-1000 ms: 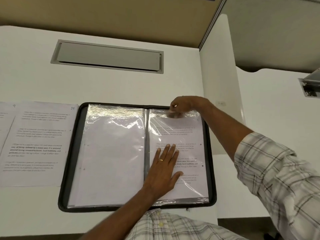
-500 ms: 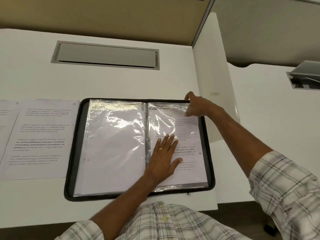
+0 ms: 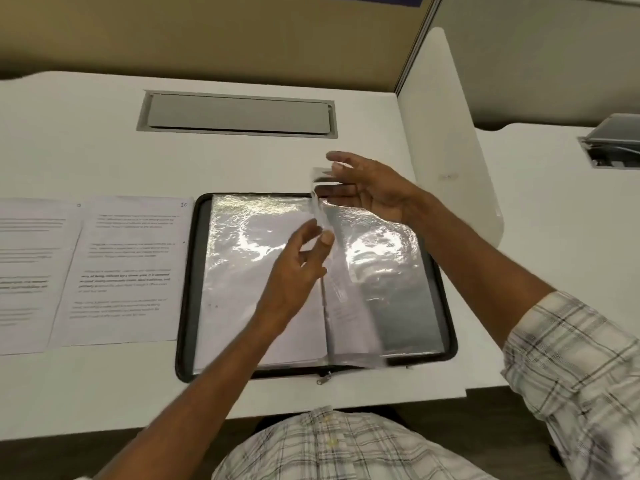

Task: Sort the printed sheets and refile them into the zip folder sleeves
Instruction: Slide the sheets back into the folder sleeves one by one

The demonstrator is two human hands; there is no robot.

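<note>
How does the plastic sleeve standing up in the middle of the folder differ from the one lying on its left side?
The raised sleeve stands nearly on edge, blurred; the left sleeve lies flat and sharp. The raised sleeve's page shows faint printed text; the left sleeve's page looks blank. Both are clear, glossy plastic.

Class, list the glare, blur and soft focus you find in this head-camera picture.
Head view: light glares white off the crinkled clear plastic sleeve on the left half of the black zip folder; the raised clear sleeve at the spine, the left hand and the right hand smear with motion; text on the white printed sheets is soft.
</note>
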